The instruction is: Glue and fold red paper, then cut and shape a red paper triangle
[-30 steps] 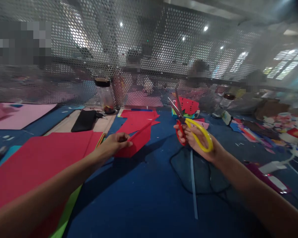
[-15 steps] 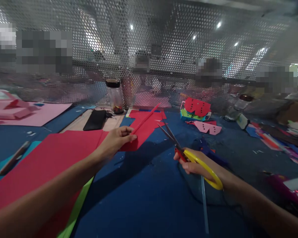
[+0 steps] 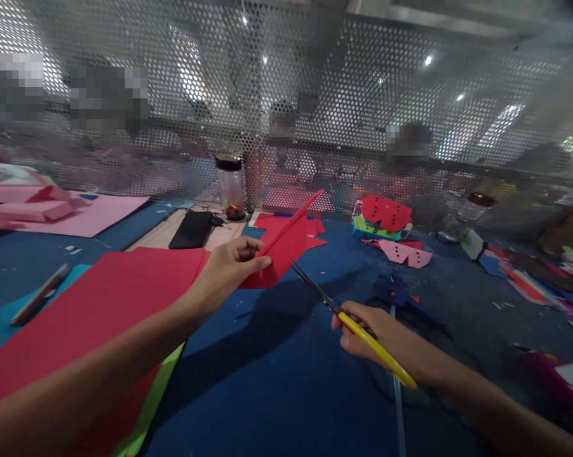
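My left hand (image 3: 227,273) pinches a folded piece of red paper (image 3: 286,238) and holds it up over the blue table (image 3: 267,381), one edge tilted toward the mesh screen. My right hand (image 3: 375,333) grips yellow-handled scissors (image 3: 343,314). Their blades point up and left, with the tips close to the lower edge of the red paper. Whether the blades touch the paper is unclear.
A large red sheet (image 3: 91,311) over a green sheet (image 3: 143,412) lies at the left. A black pouch (image 3: 191,228) and a glass jar (image 3: 230,187) stand by the perforated screen (image 3: 315,114). Red, green and pink cut-outs (image 3: 386,219) and paper scraps (image 3: 529,273) lie at the right.
My right hand has dropped and swung the scissors from upright to pointing left at the red paper. My left hand has lifted the paper slightly.
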`<state>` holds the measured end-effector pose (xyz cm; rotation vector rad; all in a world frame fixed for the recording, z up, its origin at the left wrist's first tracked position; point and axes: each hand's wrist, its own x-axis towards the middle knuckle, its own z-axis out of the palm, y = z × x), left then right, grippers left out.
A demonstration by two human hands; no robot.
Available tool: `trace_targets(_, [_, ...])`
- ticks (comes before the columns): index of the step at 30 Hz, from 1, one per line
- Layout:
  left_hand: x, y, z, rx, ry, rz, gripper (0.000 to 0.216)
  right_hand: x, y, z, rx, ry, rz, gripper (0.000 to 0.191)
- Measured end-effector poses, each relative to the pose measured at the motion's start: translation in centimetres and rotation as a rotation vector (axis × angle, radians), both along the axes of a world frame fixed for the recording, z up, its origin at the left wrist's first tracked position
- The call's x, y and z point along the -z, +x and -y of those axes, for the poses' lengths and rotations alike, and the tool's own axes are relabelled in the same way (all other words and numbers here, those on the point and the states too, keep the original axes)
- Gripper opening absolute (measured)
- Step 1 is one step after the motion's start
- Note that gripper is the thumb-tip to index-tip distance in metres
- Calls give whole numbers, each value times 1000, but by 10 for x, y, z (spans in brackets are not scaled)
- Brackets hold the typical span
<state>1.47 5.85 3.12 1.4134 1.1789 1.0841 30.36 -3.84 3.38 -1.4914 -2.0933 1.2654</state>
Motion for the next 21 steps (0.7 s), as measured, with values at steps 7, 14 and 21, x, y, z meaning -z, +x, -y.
trace_targets(7, [2,-3,-4,-11,15,86,39,-1,-3,-2,30,-24,-15,18])
trace_targets(14, [-1,7,9,46,-42,67,41,-1,-8,0,29,-33,-32,18])
trace_targets(21, [1,9,12,69,-43,52,41,0,-9,1,18,-19,9,15])
